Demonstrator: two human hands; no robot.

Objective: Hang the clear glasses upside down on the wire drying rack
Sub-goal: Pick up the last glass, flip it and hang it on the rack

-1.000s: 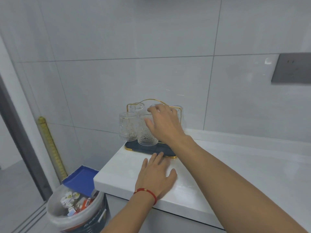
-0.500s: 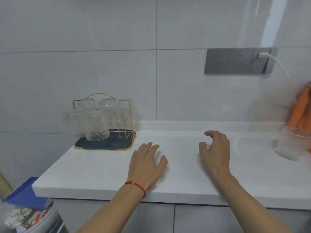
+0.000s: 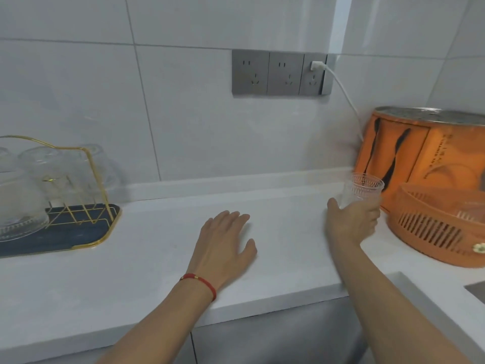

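A gold wire drying rack (image 3: 90,177) on a dark blue tray (image 3: 78,237) stands at the far left of the white counter. Several clear glasses (image 3: 23,195) hang upside down on it. At the right, my right hand (image 3: 350,222) wraps around a clear ribbed glass (image 3: 363,189) that stands upright, mouth up, on the counter. My left hand (image 3: 223,245) lies flat, palm down, on the counter's middle, fingers spread, holding nothing.
An orange round appliance (image 3: 430,153) and an orange slotted basket (image 3: 441,227) stand right behind the glass. A white cable (image 3: 343,93) runs from grey wall sockets (image 3: 280,72). A sink edge (image 3: 472,290) shows at the lower right.
My right hand left the rack, crossed the counter to the right and closed on the upright glass. The view swung right with it. My left hand stayed flat on the counter.
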